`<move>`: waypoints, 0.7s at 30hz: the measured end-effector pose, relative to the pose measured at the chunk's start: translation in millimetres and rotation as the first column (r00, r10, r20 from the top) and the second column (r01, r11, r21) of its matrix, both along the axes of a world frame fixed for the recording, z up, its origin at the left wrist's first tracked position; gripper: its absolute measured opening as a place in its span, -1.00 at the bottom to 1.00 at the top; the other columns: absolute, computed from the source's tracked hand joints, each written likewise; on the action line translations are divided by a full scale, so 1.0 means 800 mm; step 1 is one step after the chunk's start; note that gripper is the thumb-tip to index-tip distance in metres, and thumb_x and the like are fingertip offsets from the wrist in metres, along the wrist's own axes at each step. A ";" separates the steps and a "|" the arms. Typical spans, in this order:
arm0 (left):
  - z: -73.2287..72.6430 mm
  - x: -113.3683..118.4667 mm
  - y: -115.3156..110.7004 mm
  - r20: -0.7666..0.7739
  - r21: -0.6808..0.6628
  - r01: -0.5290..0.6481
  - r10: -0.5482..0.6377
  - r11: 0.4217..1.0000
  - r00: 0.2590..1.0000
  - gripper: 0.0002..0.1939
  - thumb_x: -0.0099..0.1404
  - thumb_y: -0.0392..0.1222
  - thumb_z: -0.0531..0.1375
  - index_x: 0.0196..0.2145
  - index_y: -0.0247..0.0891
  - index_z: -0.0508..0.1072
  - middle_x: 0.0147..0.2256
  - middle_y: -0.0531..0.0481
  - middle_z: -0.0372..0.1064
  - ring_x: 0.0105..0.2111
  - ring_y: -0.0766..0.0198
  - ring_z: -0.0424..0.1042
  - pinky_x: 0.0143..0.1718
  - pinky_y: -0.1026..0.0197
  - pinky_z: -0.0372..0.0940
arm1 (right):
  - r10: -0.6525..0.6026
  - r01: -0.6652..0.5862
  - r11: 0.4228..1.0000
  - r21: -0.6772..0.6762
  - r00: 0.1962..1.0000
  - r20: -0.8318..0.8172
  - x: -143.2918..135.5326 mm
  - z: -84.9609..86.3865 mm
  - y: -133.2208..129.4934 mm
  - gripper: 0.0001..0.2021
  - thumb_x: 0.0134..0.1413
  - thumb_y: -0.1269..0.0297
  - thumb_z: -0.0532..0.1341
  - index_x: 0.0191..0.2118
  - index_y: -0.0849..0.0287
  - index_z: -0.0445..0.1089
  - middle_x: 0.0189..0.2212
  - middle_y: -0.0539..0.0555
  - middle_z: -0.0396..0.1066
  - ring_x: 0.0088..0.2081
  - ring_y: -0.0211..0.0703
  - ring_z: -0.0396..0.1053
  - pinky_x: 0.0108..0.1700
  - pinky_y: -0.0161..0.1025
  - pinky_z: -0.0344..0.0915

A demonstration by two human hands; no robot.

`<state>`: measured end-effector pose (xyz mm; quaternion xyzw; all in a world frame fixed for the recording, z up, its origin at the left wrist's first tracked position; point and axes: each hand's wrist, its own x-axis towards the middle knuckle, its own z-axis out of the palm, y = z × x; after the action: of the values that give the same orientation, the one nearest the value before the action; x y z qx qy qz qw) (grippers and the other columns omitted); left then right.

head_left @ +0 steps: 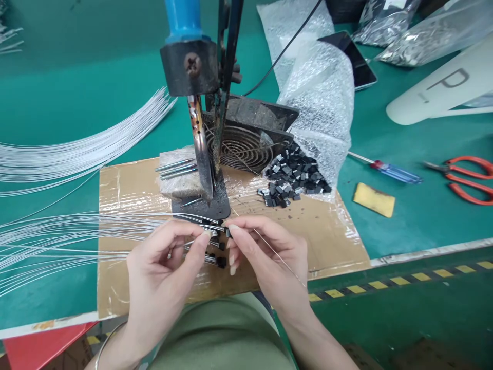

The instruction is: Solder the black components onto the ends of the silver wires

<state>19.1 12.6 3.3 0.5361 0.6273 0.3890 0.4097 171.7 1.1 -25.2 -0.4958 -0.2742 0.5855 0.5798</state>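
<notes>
My left hand (169, 272) is closed in a pinch on the end of a white wire, close to its metal tip. Facing it, my right hand (269, 257) pinches a small black connector (227, 233). A thin solder wire (281, 259) runs across the right fingers and over the back of that hand. Just above both hands hangs a soldering iron (200, 149), its blue handle upward and its tip pointing down at a dark plate (221, 198). Under and left of my fingers lie white wires (115, 226) with black connectors (221, 262) on their ends.
Loose black connectors (295, 174) are heaped beside a dirty fan (242, 149) and bubble wrap (319, 103). A loose wire bundle (84, 149) lies left. On the right are a screwdriver (393, 169), a yellow sponge (373, 199) and red-handled scissors-like cutters (468, 177). Cardboard (335, 241) covers the near table.
</notes>
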 end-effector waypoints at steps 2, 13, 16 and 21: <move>0.001 -0.001 0.001 0.004 0.022 0.002 -0.002 1.000 1.000 -0.92 0.28 -0.29 0.39 -0.36 -0.13 0.65 -0.27 0.04 0.56 -0.39 0.37 0.46 -0.51 0.39 0.24 | 0.002 -0.002 1.000 0.001 1.000 0.002 -0.001 0.001 0.000 -0.94 0.22 0.26 0.43 -0.24 0.09 0.66 -0.53 -0.04 0.54 -0.58 -0.34 0.46 -0.57 -0.45 0.48; 0.014 0.011 0.005 0.112 -0.075 0.022 -0.014 0.997 0.994 -0.88 0.26 -0.34 0.36 -0.41 -0.17 0.64 -0.33 0.00 0.65 -0.41 0.32 0.56 -0.42 0.36 0.43 | 0.042 -0.042 0.999 -0.008 0.999 -0.011 -0.004 -0.001 0.002 -0.94 0.20 0.27 0.44 -0.24 0.11 0.68 -0.56 -0.06 0.52 -0.64 -0.36 0.42 -0.60 -0.46 0.48; 0.015 0.012 0.006 0.112 -0.084 0.023 -0.014 0.996 0.994 -0.87 0.27 -0.34 0.35 -0.41 -0.16 0.64 -0.32 0.01 0.66 -0.41 0.32 0.56 -0.40 0.36 0.44 | 0.052 -0.052 0.999 -0.017 0.998 -0.021 -0.003 -0.001 0.001 -0.93 0.20 0.26 0.44 -0.24 0.10 0.69 -0.57 -0.06 0.52 -0.65 -0.37 0.41 -0.61 -0.47 0.48; 0.014 0.011 0.008 0.113 -0.090 0.020 -0.009 0.996 0.994 -0.85 0.27 -0.35 0.34 -0.42 -0.15 0.63 -0.32 0.04 0.65 -0.39 0.34 0.57 -0.35 0.38 0.46 | 0.050 -0.049 0.999 -0.023 0.998 0.029 -0.004 -0.002 0.003 -0.87 0.19 0.20 0.44 -0.25 0.13 0.69 -0.57 -0.04 0.52 -0.66 -0.34 0.40 -0.63 -0.43 0.47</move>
<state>28.2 18.6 14.6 0.4987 0.6165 0.3864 0.4711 168.7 3.1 -27.0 -0.5038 -0.2885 0.5953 0.5555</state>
